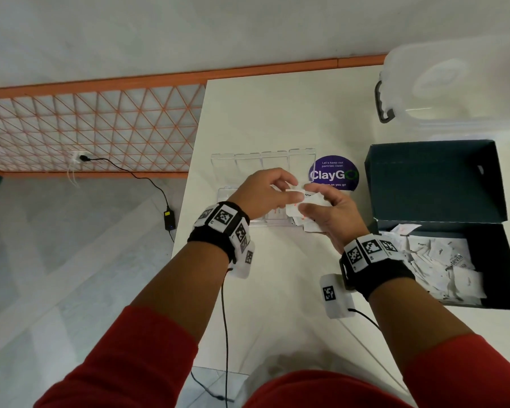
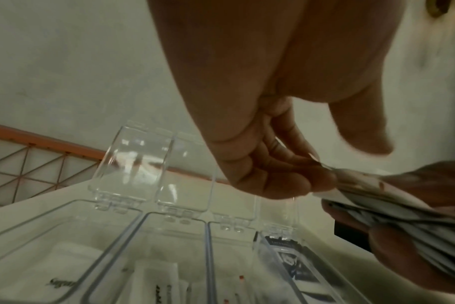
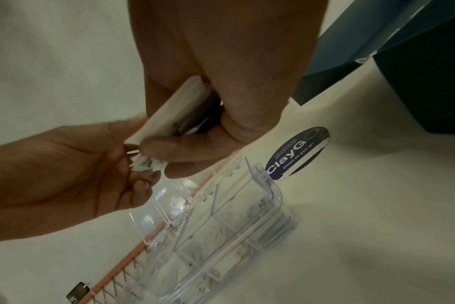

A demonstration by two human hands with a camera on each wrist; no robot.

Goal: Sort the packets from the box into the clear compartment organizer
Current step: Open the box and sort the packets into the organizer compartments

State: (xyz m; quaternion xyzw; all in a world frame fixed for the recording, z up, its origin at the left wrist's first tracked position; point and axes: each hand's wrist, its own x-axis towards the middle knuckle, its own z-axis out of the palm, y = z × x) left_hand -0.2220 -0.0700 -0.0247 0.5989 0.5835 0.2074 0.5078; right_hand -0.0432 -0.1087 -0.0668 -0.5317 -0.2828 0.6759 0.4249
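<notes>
Sleeves: red sleeves (image 1: 147,346) cover both forearms at the near edge of the head view, with black wrist bands carrying printed markers.
Right hand: the right hand (image 1: 333,214) grips a fanned bundle of white packets (image 1: 306,210), fingers and thumb curled round the stack, above the near right part of the organizer.
Left hand: the left hand (image 1: 262,191) reaches across from the left and pinches the edge of one packet at the top of that bundle between thumb and fingertips (image 2: 322,181); the other fingers are curled in.
Contact: both hands meet at the bundle; motion blur makes it hard to say which packet the left hand has.
Organizer: the clear compartment organizer (image 1: 249,163) sits on the white tabletop (image 1: 277,290) directly under the hands, its hinged lids (image 2: 133,160) standing open at the far side.
Contents: the left wrist view shows white sachets lying in several compartments and a dark printed one in the compartment at right.
Box: the dark box (image 1: 442,184) lies open on the tabletop to the right, flap raised, with a loose heap of white packets in its near half.
Sticker: a round purple "ClayGo" sticker (image 1: 333,173) sits on the tabletop between organizer and box.
Bin: a translucent lidded bin (image 1: 454,89) with a dark handle stands at the far right.
Floor: an orange grid panel (image 1: 92,131) and a black cable lie left of the tabletop.
</notes>
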